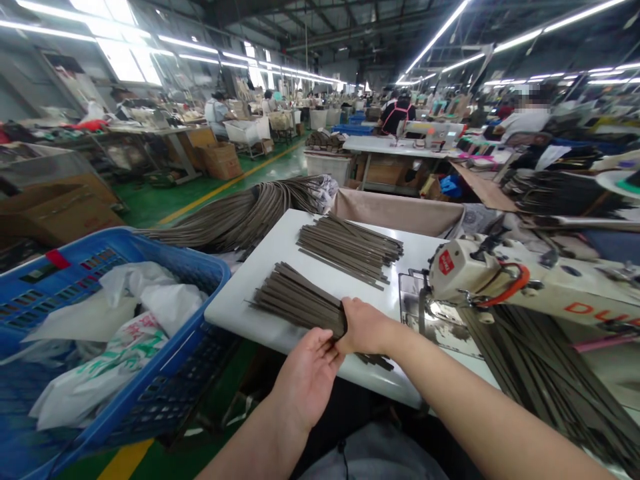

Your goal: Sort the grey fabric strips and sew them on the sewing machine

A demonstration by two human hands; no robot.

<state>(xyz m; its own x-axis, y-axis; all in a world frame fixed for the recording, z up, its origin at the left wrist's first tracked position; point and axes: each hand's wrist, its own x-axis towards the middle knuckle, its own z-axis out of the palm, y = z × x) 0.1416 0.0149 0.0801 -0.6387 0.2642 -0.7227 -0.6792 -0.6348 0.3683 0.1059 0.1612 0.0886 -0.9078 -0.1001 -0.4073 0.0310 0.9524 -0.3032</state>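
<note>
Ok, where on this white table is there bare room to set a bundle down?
Bare white table shows between the near strip bundle and the far bundle, and along the left edge. It is crowded to the right: sewing machine and loose strips.

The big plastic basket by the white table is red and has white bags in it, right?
Not quite. The head view shows the big plastic basket by the white table is blue, not red. It does hold crumpled white bags.
</note>
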